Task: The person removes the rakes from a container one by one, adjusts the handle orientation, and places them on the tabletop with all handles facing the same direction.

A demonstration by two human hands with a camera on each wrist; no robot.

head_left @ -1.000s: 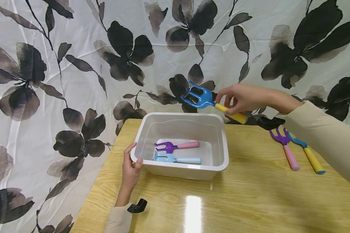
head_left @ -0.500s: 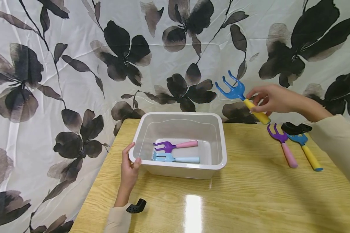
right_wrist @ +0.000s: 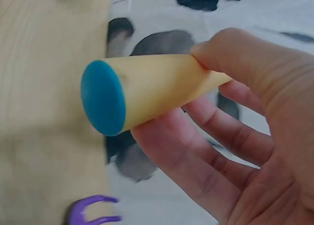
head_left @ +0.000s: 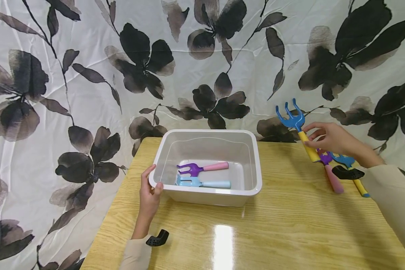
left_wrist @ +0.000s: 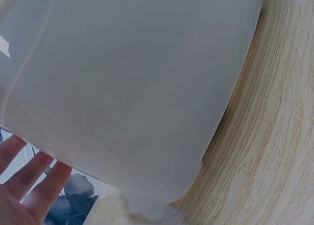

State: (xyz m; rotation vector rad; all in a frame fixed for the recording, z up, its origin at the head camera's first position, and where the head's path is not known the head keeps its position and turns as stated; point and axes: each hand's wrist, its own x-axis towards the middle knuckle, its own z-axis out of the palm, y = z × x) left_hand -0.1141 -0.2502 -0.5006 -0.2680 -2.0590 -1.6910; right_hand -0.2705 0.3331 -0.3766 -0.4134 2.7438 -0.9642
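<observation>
My right hand (head_left: 335, 140) pinches a toy garden fork (head_left: 293, 120) by its yellow handle, thumb on one side and fingers on the other. The blue tines point up and to the left. In the right wrist view the handle's blue end cap (right_wrist: 103, 98) faces the camera. At the near left corner of a white plastic bin (head_left: 206, 198), my left hand (head_left: 148, 200) holds the rim. Inside the bin lie a purple fork with a pink handle (head_left: 216, 166) and a light blue fork (head_left: 217, 184), side by side.
On the table's right side lie a second purple fork with a pink handle (head_left: 334, 180) and a blue one with a yellow handle (head_left: 361, 187), partly hidden by my right arm. A floral curtain (head_left: 243, 56) hangs behind the wooden table (head_left: 283, 232).
My right hand has carried the blue fork from the bin's far right corner to the right, then lower, near the tools on the table. My left hand keeps its place on the bin.
</observation>
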